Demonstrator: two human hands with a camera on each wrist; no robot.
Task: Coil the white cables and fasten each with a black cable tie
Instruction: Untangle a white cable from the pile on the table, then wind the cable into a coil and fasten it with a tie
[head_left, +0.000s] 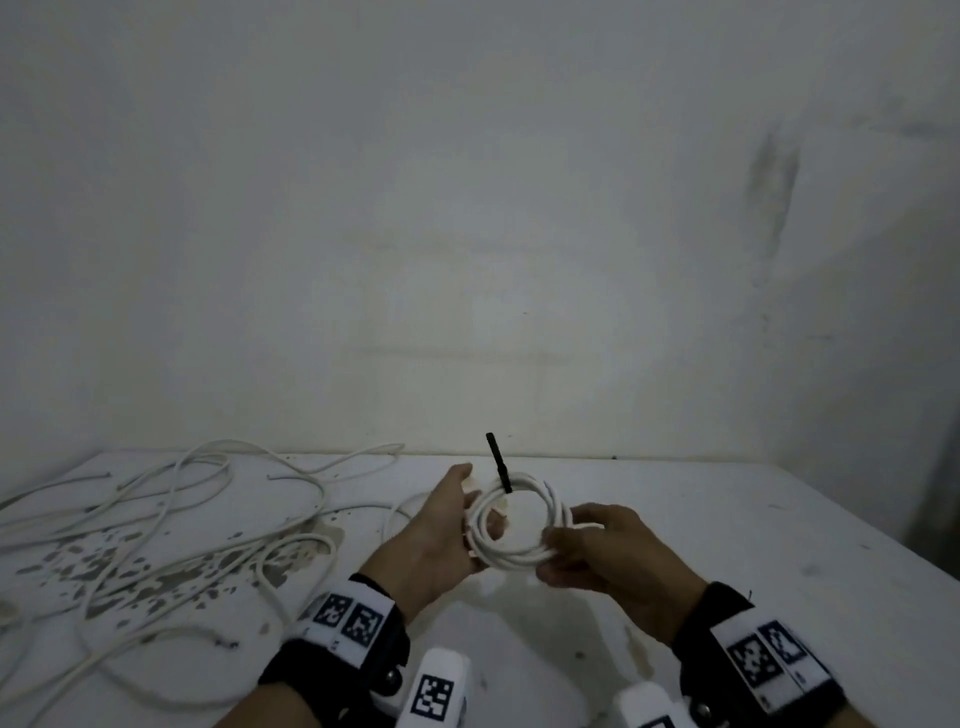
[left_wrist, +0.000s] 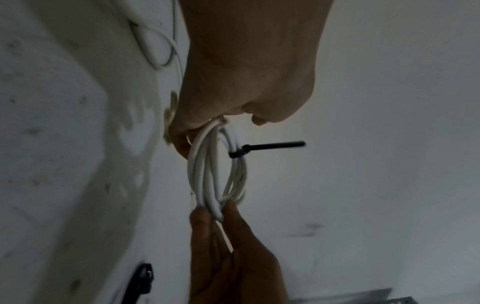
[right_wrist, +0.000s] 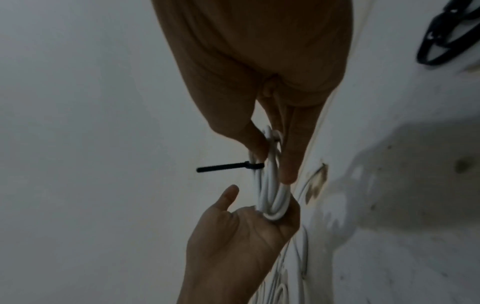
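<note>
Coiled white cable (head_left: 511, 525) with black cable tie (head_left: 499, 464), pinched between fingers of left hand (head_left: 441, 530) and right hand (head_left: 597, 551).

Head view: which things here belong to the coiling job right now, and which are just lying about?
In the job:
- coiled white cable, held by the left hand and right hand
- black cable tie around it, tail sticking up
- loose white cables, uncoiled

Lying about:
- black loops on the table
</note>
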